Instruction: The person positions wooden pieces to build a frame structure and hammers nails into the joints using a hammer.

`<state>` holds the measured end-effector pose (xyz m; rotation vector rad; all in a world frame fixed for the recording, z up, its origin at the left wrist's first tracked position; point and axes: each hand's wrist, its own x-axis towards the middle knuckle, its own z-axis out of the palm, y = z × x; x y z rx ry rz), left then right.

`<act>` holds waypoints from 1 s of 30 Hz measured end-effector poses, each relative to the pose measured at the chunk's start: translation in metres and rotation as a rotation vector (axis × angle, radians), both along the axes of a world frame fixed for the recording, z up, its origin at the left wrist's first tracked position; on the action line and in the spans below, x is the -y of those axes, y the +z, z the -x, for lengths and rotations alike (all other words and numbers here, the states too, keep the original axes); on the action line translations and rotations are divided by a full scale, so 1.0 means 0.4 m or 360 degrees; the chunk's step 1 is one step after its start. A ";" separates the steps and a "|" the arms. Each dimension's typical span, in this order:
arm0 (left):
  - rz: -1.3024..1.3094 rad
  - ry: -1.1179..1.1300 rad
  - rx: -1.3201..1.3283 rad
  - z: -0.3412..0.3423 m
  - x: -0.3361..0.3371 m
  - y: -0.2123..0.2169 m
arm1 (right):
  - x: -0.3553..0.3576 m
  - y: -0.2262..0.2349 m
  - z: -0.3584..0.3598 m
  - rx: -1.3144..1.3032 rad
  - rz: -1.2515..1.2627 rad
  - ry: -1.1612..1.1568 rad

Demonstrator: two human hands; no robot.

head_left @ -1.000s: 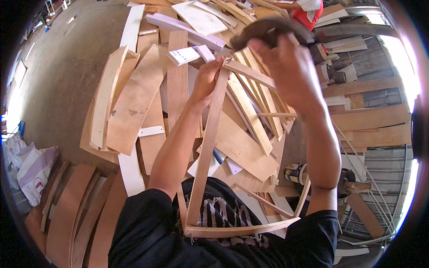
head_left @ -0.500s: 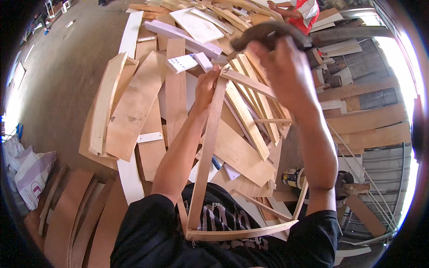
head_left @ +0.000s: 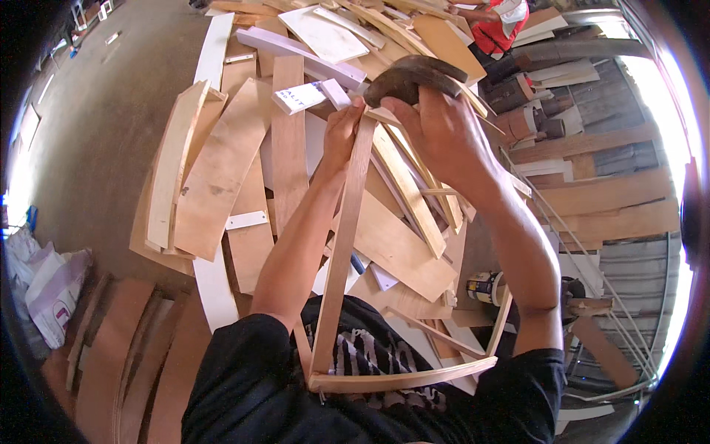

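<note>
My left hand [head_left: 342,135] grips the far corner of a slim wooden frame [head_left: 345,244], with its fingers wrapped round the end of a long strip. The frame reaches back to my chest, where a cross strip joins its near end. My right hand [head_left: 442,140] is closed round a dark hammer [head_left: 414,78] with a curved head. That head is right at the frame's far corner, just right of my left fingers, and it partly covers the joint. Most of the handle is hidden by my hand.
Under the frame lies a heap of loose boards [head_left: 222,163] and strips. A paint bucket [head_left: 484,287] stands at the right. White sacks [head_left: 55,296] lie at the far left. Another person [head_left: 499,26] in red and white is at the far right, behind the heap.
My right hand has brought the hammer down and slightly left, from above the frame onto its far corner. The left hand keeps its grip, and the frame is almost unmoved.
</note>
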<state>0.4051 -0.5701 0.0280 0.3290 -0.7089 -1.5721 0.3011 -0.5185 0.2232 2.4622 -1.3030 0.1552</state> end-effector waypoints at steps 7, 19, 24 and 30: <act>-0.0156 0.0036 -0.0005 -0.023 -0.008 0.001 | -0.005 0.057 -0.025 0.0621 0.0135 -0.0030; -0.0171 0.0070 0.0149 0.009 -0.004 0.017 | 0.019 -0.041 0.031 0.0496 0.0107 0.0083; -0.0066 0.0070 -0.0068 -0.021 0.003 -0.009 | 0.022 0.062 -0.030 0.0665 0.0227 -0.0146; -0.0048 0.0042 0.0108 -0.002 0.001 0.017 | 0.020 -0.019 0.003 0.0488 0.0011 0.0026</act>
